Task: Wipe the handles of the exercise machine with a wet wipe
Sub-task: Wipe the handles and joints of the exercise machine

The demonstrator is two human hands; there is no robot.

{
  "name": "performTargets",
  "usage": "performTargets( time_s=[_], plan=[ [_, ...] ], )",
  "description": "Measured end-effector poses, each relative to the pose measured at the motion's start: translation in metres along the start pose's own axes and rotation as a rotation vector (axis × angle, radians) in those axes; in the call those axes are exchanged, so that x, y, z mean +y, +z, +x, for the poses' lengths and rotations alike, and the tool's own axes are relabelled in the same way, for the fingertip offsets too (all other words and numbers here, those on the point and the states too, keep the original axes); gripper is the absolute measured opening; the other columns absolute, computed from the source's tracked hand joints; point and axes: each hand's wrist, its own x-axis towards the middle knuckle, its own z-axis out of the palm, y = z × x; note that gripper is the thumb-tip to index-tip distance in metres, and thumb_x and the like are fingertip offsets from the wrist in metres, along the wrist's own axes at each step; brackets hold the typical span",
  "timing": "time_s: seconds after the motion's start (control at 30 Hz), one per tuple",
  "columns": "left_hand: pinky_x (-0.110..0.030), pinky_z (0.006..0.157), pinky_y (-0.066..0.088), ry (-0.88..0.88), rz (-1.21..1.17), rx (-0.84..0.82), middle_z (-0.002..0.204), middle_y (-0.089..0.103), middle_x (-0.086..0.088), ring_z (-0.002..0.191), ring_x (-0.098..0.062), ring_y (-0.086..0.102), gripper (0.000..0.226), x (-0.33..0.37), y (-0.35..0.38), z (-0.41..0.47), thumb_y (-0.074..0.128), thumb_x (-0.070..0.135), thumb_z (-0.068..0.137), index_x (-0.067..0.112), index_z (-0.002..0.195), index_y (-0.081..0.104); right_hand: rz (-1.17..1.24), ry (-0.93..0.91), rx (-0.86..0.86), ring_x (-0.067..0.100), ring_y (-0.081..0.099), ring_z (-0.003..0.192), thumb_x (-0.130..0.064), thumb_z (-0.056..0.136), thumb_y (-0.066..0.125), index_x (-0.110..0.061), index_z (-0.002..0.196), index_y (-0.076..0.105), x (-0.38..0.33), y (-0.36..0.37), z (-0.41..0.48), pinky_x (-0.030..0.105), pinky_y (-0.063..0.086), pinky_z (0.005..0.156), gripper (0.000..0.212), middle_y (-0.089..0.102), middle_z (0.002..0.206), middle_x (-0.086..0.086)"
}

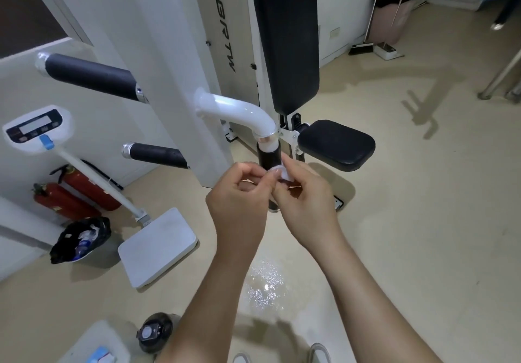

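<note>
The right hand (304,204) pinches a small white wet wipe (285,175) just in front of the black handle (269,158) of the exercise machine (239,111). The left hand (239,202), fingers curled, pinches the wipe's other edge.

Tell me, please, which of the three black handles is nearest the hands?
The upright handle under the white tube, directly behind the left hand and right hand pinching the wipe. The upper handle and lower handle jut sideways farther left.
</note>
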Motion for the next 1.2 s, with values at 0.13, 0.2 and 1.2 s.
performTargets(
  time_s=[0.13,0.2,1.2],
  plan=[
    [-0.042,0.066,0.055,-0.08,-0.028,-0.083,0.064,0.064,0.004,0.057,-0.021,0.062,0.025,0.004,-0.009,0.011,0.082,0.016,0.071,0.024,0.068,0.059,0.08,-0.009,0.124,-0.001,0.059,0.076,-0.009,0.091,0.059,-0.016,0.128,0.06,-0.005,0.007,-0.004,0.023,0.053,0.072,0.038,0.067,0.091,-0.008],
    [-0.038,0.068,0.056,-0.09,-0.03,-0.126,0.065,0.066,-0.001,0.065,-0.028,0.067,0.026,0.009,-0.011,0.014,0.08,0.011,0.073,0.026,0.066,0.06,0.148,0.034,0.128,0.006,0.06,0.082,-0.016,0.092,0.055,-0.021,0.133,0.054,-0.005,0.013,-0.011,0.029,0.054,0.077,0.042,0.07,0.1,-0.002],
    [-0.017,0.069,0.05,-0.038,-0.016,-0.195,0.074,0.069,0.006,0.07,-0.008,0.066,0.032,0.0,-0.012,0.021,0.072,0.009,0.082,0.039,0.088,0.064,0.113,0.248,0.329,-0.007,0.055,0.066,-0.016,0.082,0.073,-0.019,0.086,0.054,0.006,0.033,-0.008,0.008,0.041,0.057,0.02,0.058,0.073,-0.013]
  ],
)
